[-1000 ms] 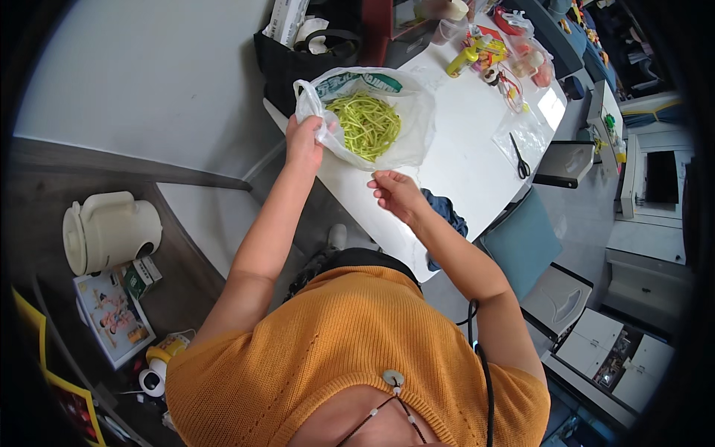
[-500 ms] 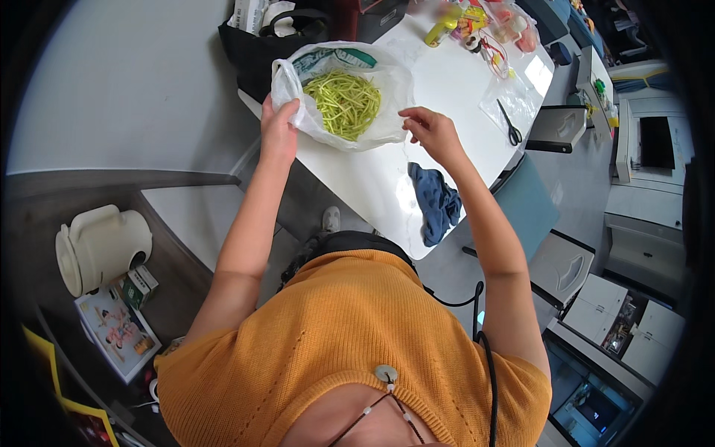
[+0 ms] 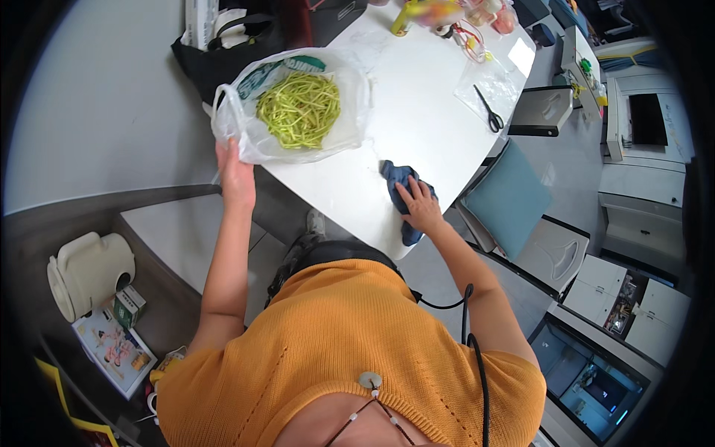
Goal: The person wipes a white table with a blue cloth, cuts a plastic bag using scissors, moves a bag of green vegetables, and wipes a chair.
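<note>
A clear plastic bag (image 3: 246, 127) full of green beans (image 3: 299, 109) sits near the left edge of the white table (image 3: 417, 112). My left hand (image 3: 235, 173) grips the bag's near edge. My right hand (image 3: 418, 204) lies flat on a dark blue cloth (image 3: 395, 176) at the table's near edge, fingers spread over it.
Black scissors (image 3: 488, 112) lie on a clear bag at the right of the table. Colourful packets (image 3: 454, 13) crowd the far end, a black bag (image 3: 223, 46) stands behind the beans. A teal chair (image 3: 506, 200) is at right, a cream jug (image 3: 88, 270) at lower left.
My right hand has dropped from beside the bag down onto the blue cloth. My left hand has kept hold of the bag's edge; the view shifted.
</note>
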`<state>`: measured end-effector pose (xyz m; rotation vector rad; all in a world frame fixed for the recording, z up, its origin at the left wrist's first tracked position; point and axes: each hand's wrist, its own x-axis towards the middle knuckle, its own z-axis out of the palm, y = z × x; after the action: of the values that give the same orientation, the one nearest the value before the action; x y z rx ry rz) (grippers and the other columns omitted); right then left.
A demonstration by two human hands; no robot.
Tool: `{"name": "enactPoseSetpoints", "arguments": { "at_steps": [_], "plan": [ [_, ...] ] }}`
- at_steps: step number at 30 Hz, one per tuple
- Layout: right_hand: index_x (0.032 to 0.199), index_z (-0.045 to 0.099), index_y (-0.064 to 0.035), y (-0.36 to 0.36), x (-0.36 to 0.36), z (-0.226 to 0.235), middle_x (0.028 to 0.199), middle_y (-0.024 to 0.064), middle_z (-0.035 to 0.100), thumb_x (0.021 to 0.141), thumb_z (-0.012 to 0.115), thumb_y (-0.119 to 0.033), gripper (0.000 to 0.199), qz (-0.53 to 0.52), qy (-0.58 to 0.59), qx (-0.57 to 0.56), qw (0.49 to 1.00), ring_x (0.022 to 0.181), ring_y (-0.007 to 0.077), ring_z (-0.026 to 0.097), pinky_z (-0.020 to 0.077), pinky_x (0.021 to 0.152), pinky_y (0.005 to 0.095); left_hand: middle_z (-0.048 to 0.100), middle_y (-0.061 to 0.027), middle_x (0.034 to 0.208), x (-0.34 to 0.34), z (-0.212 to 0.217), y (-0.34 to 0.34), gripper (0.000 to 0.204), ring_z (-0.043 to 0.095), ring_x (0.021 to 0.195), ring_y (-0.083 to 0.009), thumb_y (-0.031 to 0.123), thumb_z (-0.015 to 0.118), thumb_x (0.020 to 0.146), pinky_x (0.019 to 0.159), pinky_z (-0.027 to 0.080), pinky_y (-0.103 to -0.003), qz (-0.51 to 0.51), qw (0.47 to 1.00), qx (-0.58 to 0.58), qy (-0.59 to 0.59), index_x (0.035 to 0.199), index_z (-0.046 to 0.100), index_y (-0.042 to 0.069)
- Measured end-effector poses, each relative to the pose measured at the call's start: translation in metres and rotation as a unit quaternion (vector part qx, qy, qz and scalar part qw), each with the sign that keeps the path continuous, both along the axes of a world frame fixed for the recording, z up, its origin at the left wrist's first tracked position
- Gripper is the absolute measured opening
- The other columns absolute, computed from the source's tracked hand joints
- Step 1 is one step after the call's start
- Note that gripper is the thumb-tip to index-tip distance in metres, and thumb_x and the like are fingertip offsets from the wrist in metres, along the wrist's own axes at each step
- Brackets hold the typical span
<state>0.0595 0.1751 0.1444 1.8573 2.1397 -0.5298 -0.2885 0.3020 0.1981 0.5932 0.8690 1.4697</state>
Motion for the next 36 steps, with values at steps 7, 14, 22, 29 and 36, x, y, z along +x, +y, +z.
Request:
{"name": "enactPoseSetpoints", "arguments": {
  "at_steps": [7, 14, 22, 29, 36],
  "plan": [
    [0.113, 0.047, -0.02, 0.007, 0.032, -0.029, 0.116, 0.0071, 0.044, 0.059, 0.059, -0.001, 0.058, 0.003, 0.101, 0.134, 0.986, 0.1, 0.0305, 0.042, 0.0403, 0.084, 0.0364, 0.027, -0.0096, 0.13, 0.016, -0.021, -0.027, 0.063, 0.024, 0.122, -0.0226, 0.046, 0.038, 0.084, 0.1, 0.016, -0.039, 0.072, 0.993, -0.094, -0.007, 0.129, 0.02, 0.006],
    [0.108, 0.05, -0.0101, 0.048, 0.086, -0.016, 0.107, 0.0135, 0.05, 0.058, 0.049, 0.009, 0.053, -0.108, 0.351, 0.255, 0.895, 0.098, 0.0308, 0.046, 0.0364, 0.085, 0.0347, 0.031, -0.0114, 0.127, 0.044, -0.045, -0.061, 0.064, 0.03, 0.118, -0.0226, 0.048, 0.037, 0.084, 0.098, 0.022, -0.037, 0.103, 0.977, -0.184, -0.018, 0.127, 0.023, 0.003],
    [0.119, 0.04, -0.0073, 0.156, 0.17, -0.053, 0.113, 0.0176, 0.046, 0.067, 0.056, -0.006, 0.054, -0.134, 0.266, 0.285, 0.911, 0.098, 0.0336, 0.046, 0.0395, 0.082, 0.0396, 0.033, -0.013, 0.126, 0.092, -0.09, -0.136, 0.061, 0.034, 0.116, -0.0227, 0.046, 0.04, 0.084, 0.096, 0.026, -0.036, 0.103, 0.948, -0.301, 0.011, 0.126, 0.027, 0.004],
    [0.118, 0.041, -0.0089, 0.214, 0.105, -0.083, 0.121, 0.0101, 0.042, 0.067, 0.056, -0.013, 0.053, -0.061, 0.074, 0.276, 0.956, 0.099, 0.0322, 0.043, 0.0407, 0.082, 0.0391, 0.033, -0.0146, 0.127, 0.122, -0.113, -0.202, 0.063, 0.033, 0.116, -0.0242, 0.045, 0.041, 0.083, 0.096, 0.027, -0.037, 0.117, 0.918, -0.378, -0.005, 0.126, 0.026, 0.002],
    [0.11, 0.05, -0.0167, 0.162, 0.027, -0.08, 0.118, 0.0008, 0.045, 0.067, 0.05, -0.008, 0.044, 0.163, 0.16, 0.245, 0.942, 0.097, 0.0254, 0.045, 0.0412, 0.077, 0.0391, 0.034, -0.0132, 0.127, 0.129, -0.136, -0.214, 0.061, 0.033, 0.116, -0.0233, 0.045, 0.04, 0.084, 0.095, 0.027, -0.035, 0.036, 0.914, -0.397, -0.072, 0.125, 0.029, 0.002]
  ]
}}
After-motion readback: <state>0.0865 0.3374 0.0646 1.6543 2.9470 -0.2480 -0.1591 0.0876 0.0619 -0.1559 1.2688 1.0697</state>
